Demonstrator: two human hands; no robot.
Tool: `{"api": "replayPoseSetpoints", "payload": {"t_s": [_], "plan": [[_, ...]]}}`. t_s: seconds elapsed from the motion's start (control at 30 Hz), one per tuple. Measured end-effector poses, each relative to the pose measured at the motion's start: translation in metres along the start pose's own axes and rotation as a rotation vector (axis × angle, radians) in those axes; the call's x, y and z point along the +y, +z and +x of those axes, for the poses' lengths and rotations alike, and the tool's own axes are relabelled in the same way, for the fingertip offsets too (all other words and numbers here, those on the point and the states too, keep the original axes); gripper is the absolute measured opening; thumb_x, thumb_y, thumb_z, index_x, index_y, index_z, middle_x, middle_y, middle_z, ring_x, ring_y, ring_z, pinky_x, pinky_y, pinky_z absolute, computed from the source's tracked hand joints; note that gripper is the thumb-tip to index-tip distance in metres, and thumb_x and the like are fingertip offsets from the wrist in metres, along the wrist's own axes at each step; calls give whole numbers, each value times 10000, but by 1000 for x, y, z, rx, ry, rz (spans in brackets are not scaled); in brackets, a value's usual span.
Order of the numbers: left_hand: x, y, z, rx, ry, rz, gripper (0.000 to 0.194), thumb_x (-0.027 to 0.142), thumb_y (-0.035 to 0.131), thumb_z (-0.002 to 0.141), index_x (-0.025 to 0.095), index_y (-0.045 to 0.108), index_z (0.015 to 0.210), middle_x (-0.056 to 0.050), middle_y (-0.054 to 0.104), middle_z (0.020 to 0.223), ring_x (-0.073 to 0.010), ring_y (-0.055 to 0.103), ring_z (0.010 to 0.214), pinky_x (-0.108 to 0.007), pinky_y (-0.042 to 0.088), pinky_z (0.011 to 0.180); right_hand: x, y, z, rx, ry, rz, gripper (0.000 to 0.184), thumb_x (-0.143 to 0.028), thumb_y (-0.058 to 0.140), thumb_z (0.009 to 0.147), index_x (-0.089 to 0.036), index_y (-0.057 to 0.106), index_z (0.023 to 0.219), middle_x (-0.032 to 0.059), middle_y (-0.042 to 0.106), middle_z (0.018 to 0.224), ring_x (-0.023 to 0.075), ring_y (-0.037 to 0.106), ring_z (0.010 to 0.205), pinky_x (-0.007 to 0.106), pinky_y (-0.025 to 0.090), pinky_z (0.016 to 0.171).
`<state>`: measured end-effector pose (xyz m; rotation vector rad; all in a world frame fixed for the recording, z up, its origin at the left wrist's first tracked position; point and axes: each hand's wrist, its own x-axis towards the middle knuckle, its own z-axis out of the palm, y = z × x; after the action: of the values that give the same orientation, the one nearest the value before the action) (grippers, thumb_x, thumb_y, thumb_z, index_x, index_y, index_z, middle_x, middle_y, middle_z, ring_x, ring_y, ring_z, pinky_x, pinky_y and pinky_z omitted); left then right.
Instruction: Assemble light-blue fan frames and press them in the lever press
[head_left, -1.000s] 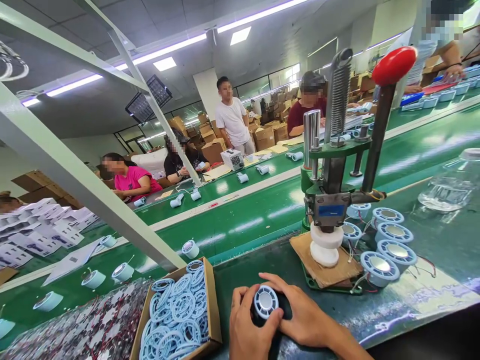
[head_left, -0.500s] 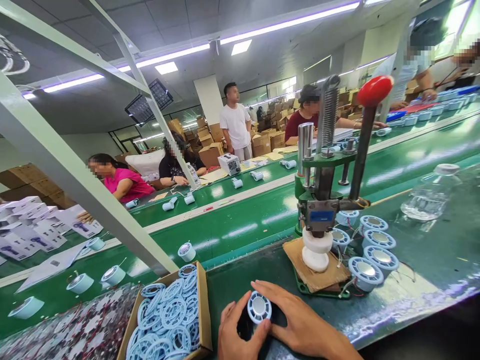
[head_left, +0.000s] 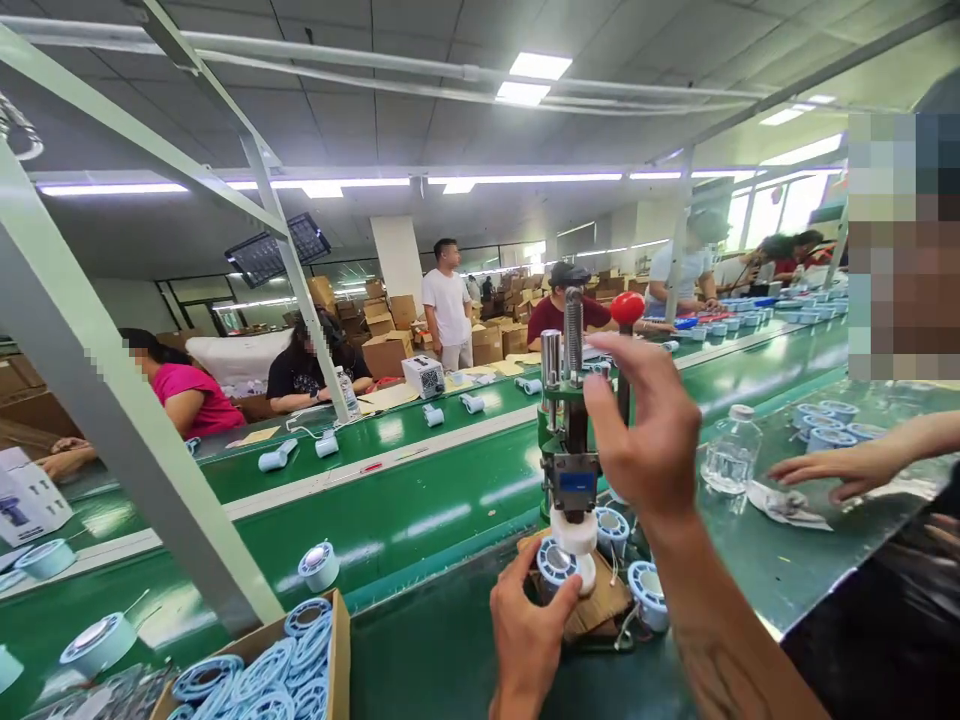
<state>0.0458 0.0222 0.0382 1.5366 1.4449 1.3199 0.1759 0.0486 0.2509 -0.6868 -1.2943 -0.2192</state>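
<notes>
A grey ceiling (head_left: 420, 60) is spreading overhead, and strip lights (head_left: 525, 178) are glowing in a line across the far side. A pale pillar (head_left: 397, 258) is standing left of centre, with brown cartons (head_left: 387, 356) lying heaped around its foot. Windows (head_left: 802, 205) are shining at far right. A white frame (head_left: 142, 420) is slanting across the near left, and a green belt (head_left: 420, 470) is running toward the far right.

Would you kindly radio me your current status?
Left hand holding blue part at white press die; right hand open, raised by red-knobbed lever; nothing seen between part and die.
</notes>
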Motion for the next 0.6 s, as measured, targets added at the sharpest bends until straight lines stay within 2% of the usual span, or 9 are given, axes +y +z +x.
{"api": "replayPoseSetpoints", "payload": {"t_s": [0.1,0.17,0.23,0.3,0.37,0.47,0.53,0.6], "plan": [[4,17,13,-14,-23,-3,567,377,788,755,205,699,1288,-78,736,1266,-302,670,1186,-433,500,1073,29,19,49,133,43,-222,302,-283,577,897,-164,699,1146,137,633,1213,291,558,1224,519,430,1132],[4,24,19,2,-18,33,568,364,800,732,221,707,1274,-73,743,1246,-317,668,1172,-453,497,1057,50,25,71,161,142,-264,302,-277,554,875,-151,710,1100,163,623,1224,311,533,1252,536,400,1149],[3,29,22,2,-9,42,555,354,801,727,235,714,1262,-69,758,1203,-314,685,1125,-443,515,1016,70,27,84,165,216,-242,295,-255,520,860,-147,707,1062,169,653,1175,316,566,1212,551,419,1121],[0,33,22,-8,6,19,541,364,792,737,234,715,1257,-74,767,1175,-305,699,1092,-412,536,977,85,26,91,129,267,-194,278,-240,487,850,-157,707,997,141,707,1005,296,655,1036,524,523,986],[-5,36,20,4,29,-11,537,394,781,751,227,713,1257,-83,762,1185,-303,698,1105,-393,543,977,93,22,96,55,310,-139,248,-242,475,843,-175,705,906,88,710,796,249,689,798,438,591,782],[-11,38,16,42,50,-49,565,436,771,758,216,705,1274,-99,735,1249,-312,665,1188,-386,529,1025,82,11,97,6,323,-69,224,-269,481,858,-189,686,817,48,684,681,193,658,622,347,574,624],[-13,37,13,53,36,-72,624,446,781,740,207,686,1309,-110,712,1292,-318,641,1234,-386,520,1053,58,-2,87,43,233,21,216,-298,507,876,-197,683,803,41,686,704,189,669,644,348,575,649],[-15,33,10,41,17,-78,681,448,796,721,196,663,1339,-120,687,1329,-319,620,1269,-393,500,1087,27,-22,57,130,121,97,190,-305,548,881,-211,695,806,40,697,757,211,693,730,389,583,734]]}}
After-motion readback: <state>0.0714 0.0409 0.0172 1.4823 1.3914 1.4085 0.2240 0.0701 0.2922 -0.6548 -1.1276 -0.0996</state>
